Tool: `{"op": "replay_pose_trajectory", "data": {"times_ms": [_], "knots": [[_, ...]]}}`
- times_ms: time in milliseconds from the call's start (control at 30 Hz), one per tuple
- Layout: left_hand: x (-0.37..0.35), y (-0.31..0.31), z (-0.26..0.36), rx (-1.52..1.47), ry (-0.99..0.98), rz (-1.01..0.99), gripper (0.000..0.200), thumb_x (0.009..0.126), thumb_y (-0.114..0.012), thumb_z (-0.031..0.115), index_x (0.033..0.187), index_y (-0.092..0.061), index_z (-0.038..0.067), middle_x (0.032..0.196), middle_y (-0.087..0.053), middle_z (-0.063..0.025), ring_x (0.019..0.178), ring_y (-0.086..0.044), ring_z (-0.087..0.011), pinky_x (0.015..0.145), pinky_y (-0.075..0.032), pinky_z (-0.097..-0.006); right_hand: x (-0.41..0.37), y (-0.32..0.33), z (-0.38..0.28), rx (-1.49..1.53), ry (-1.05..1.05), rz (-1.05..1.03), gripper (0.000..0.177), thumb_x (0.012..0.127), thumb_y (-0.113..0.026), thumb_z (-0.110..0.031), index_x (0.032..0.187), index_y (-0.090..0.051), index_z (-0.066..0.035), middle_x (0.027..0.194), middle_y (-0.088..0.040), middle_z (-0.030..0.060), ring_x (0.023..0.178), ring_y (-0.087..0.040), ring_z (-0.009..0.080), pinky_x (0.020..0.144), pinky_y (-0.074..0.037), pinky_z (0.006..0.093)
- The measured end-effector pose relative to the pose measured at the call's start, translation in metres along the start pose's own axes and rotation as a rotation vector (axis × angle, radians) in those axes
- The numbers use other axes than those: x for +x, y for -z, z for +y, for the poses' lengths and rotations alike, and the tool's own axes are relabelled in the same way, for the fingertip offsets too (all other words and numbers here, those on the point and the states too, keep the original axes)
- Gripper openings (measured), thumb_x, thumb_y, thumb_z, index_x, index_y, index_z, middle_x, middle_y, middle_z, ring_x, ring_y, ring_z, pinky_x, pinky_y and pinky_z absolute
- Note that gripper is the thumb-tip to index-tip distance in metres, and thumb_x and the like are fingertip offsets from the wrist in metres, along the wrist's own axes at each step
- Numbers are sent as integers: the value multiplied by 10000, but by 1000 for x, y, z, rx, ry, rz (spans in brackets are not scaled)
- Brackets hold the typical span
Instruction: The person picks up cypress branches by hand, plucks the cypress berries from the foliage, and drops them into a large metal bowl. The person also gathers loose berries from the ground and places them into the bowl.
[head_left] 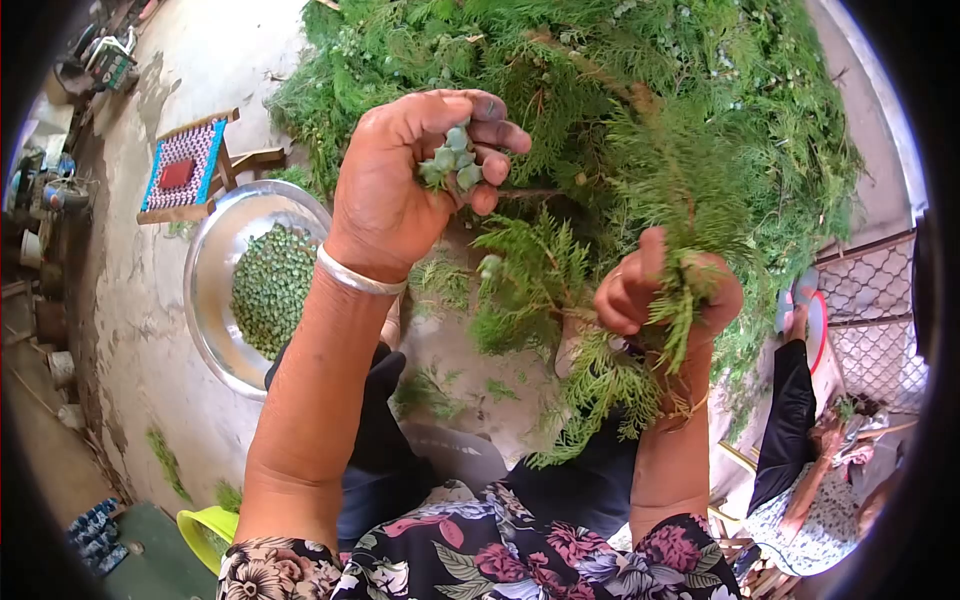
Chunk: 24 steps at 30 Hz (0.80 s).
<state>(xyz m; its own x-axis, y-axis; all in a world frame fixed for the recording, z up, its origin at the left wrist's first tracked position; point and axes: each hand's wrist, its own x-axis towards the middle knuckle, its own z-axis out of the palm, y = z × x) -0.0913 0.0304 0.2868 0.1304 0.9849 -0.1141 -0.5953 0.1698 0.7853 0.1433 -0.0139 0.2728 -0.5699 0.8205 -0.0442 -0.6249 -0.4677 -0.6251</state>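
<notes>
Several pale green seed cones [452, 160] lie in my left hand [420, 165], whose fingers curl around them, above the ground near the leafy pile. My right hand [670, 290] is closed on a feathery green branch [690, 200], with sprigs hanging over the wrist. Another leafy sprig [530, 275] stands out between my two hands. Left of my left forearm, a wide metal bowl [215, 320] holds many green cones [275, 290].
A big heap of cut branches [450, 50] spreads ahead. A low woven stool [180, 170] stands beyond the bowl. At the lower left is a yellow-green container [205, 535]. Another person [815, 470] sits at the right, near a metal lattice [870, 320].
</notes>
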Motion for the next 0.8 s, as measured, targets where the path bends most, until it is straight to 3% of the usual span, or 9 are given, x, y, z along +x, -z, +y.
{"op": "replay_pose_trajectory", "data": {"times_ms": [67, 233, 300, 500, 600, 667, 700, 767, 800], "knots": [[-1, 1, -1, -171, 77, 58, 281, 899, -523, 264, 851, -590, -5, 818, -627, -171, 571, -542, -143, 419, -404, -237, 12, 2, -8, -145, 89, -260, 315, 869, -428, -381, 739, -429, -95, 446, -303, -47, 365, -266, 81, 425, -326, 263], [-3, 6, -13, 75, 113, 68, 149, 856, -602, 144, 862, -609, -4, 747, -627, -123, 532, -522, -90, 389, -374, -188, 9, 9, -21, -73, 139, -272, 269, 812, -426, -339, 732, -425, -82, 500, -311, -28, 398, -250, 112, 430, -299, 285], [-6, 5, -19, 421, 242, 155, 133, 831, -622, 118, 860, -628, -11, 693, -625, -88, 496, -505, -80, 374, -368, -191, 12, 15, -27, -78, 173, -379, 260, 830, -448, -323, 733, -427, -83, 509, -330, -27, 394, -269, 98, 426, -301, 283], [-5, 14, -48, 441, 357, 241, 141, 804, -653, 114, 833, -636, -23, 668, -609, -69, 483, -493, -85, 369, -332, -205, 18, 26, -36, -16, 249, -554, 299, 892, -470, -318, 699, -409, -98, 435, -368, -52, 350, -301, 62, 434, -343, 237], [-4, 24, -66, 433, 442, 269, 172, 824, -644, 155, 789, -622, -12, 662, -603, -72, 492, -502, -105, 367, -330, -218, 16, 30, -40, 58, 236, -544, 192, 865, -570, -94, 695, -484, -71, 509, -517, 1, 393, -428, 81, 482, -432, 268], [-6, 38, -86, 686, -92, -181, 238, 848, -634, 234, 771, -606, 11, 699, -599, -61, 502, -510, -120, 365, -327, -234, 14, 28, -42, 82, 235, -558, 199, 875, -555, -102, 692, -481, -72, 494, -503, 0, 380, -414, 81, 473, -426, 268], [-8, 34, -88, 686, -88, -191, 238, 848, -634, 234, 771, -606, 11, 699, -599, -61, 502, -510, -120, 365, -327, -234, 12, 27, -43, 80, 243, -552, 199, 875, -555, -102, 692, -481, -72, 494, -503, 0, 380, -414, 81, 473, -426, 268], [-17, -3, -65, 94, 527, 216, 275, 858, -626, 298, 798, -610, 30, 737, -583, -47, 518, -518, -126, 361, -324, -243, 9, 26, -44, 88, 249, -500, 199, 883, -540, -107, 696, -477, -78, 500, -507, 1, 388, -418, 81, 472, -423, 269], [-17, 1, -65, 93, 527, 126, 275, 856, -628, 324, 835, -613, 50, 762, -564, -26, 538, -525, -127, 373, -324, -231, 8, 29, -44, 85, 255, -494, 199, 883, -540, -107, 696, -477, -78, 500, -507, 1, 388, -418, 81, 472, -423, 269]]}}
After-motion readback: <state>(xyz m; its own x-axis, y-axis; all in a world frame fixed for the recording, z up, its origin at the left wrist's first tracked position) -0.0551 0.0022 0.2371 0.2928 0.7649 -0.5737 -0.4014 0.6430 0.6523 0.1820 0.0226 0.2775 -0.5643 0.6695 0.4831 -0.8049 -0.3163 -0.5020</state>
